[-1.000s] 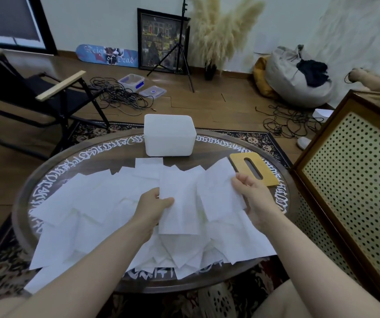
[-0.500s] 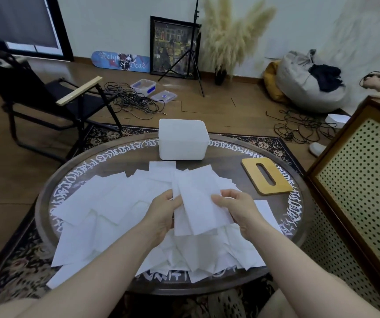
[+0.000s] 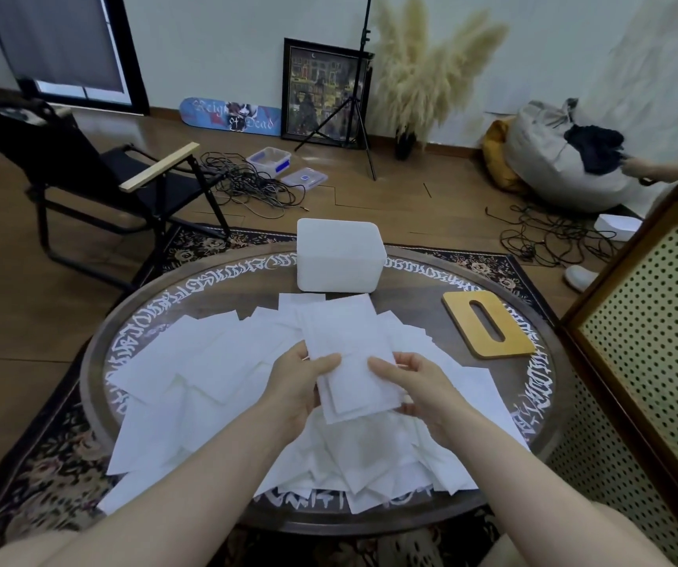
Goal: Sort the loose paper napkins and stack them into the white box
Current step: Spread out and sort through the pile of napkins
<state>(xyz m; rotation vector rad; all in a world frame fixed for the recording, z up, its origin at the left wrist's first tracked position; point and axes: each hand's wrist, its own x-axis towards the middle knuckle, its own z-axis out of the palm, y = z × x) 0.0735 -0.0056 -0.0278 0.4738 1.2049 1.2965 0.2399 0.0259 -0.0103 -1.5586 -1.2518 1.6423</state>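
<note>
2 hands are holding a small napkin stack over the loose napkins. The left hand and right hand are pinching its near edges, thumbs lying on top. The white box is sitting beyond the fingertips.

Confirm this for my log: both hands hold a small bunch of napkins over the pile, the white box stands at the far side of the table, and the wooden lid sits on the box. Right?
Not quite. The head view shows the wooden lid lying flat on the table, right of the white box, not on it. The rest holds: left hand and right hand hold napkins over the pile.

Round table — napkins, white box, wooden lid.
</note>
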